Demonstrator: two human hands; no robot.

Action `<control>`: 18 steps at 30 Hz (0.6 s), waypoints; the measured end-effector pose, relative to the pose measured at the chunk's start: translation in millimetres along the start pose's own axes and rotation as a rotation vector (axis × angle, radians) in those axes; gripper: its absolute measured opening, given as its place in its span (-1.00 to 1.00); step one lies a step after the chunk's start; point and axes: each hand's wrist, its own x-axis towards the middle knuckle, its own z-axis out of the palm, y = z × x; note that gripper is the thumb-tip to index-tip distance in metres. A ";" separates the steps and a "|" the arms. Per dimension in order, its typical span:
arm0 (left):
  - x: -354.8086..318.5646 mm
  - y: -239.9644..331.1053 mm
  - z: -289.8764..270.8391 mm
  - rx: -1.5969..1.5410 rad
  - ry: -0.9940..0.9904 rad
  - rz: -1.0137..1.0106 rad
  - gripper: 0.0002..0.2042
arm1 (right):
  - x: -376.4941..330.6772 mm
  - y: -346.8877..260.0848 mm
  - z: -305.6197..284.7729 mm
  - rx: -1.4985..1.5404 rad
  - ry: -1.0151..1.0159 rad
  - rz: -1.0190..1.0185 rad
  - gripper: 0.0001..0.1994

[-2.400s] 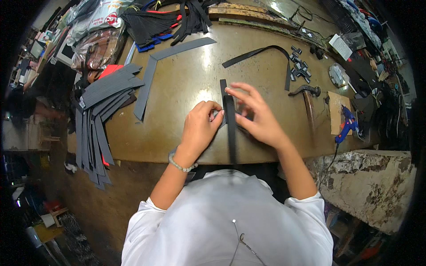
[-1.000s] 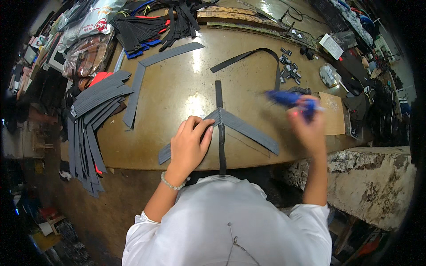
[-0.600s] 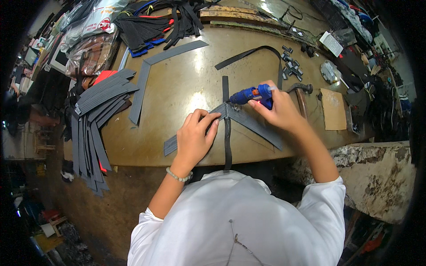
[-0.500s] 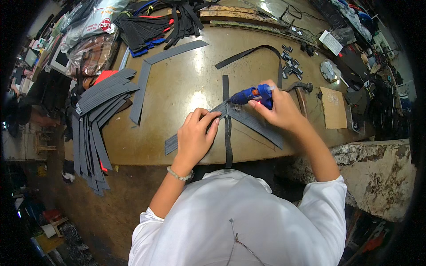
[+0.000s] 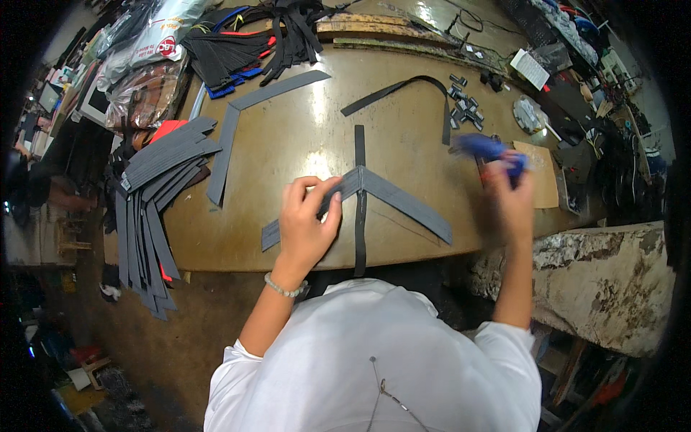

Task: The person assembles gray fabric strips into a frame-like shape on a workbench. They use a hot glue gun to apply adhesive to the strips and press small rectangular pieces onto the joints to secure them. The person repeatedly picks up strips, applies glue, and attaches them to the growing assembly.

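Note:
A grey V-shaped strip lies on the table with its peak pointing away from me, across a narrow black strap that runs toward the front edge. My left hand is on the V's left arm, thumb and fingers closed about it near the peak. Off to the right, my right hand grips a blue glue gun. Both are smeared by motion, and the gun is clear of the strips. Its nozzle points left.
Grey strips are heaped at the left edge; another bent grey strip lies beside them. Beyond the right hand are a curved black strap, several small dark buckles and a brown card. Wooden bars lie far back.
My right hand has carried the glue gun from the V's peak out to the right. My left hand stays on the grey strip.

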 end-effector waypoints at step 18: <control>31.8 45.9 -7.3 -1.340 -0.262 -0.294 -0.30 | -65.6 -68.4 150.1 0.736 -0.558 0.138 -0.70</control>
